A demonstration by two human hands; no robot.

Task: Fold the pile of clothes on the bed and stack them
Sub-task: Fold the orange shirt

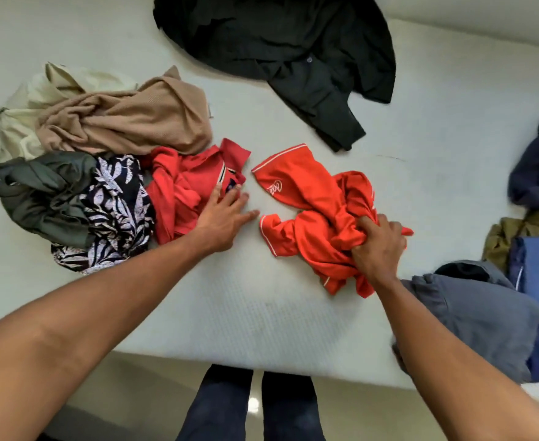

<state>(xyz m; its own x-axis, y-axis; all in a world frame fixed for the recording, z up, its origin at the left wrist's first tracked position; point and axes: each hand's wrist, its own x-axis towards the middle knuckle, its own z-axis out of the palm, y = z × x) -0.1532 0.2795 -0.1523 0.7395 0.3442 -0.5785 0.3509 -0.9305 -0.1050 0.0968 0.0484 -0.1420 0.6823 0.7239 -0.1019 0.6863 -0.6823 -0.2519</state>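
A crumpled orange-red shirt [309,211] with white trim lies on the white bed [262,313] near its front edge. My right hand [378,246] grips a bunch of its fabric at the right side. My left hand [225,218] lies flat with straight fingers on the bed, touching the edge of a red polo shirt [185,189]. That polo is the right end of a pile to the left: a floral garment [118,211], a dark green one [39,192], a tan knit [128,119] and a cream one [23,116].
A black shirt [287,49] is spread at the far middle of the bed. Along the right edge lie a navy garment [538,163], an olive one [510,237], a blue one [538,272] and a grey one [472,310]. My legs stand at the bed's front edge.
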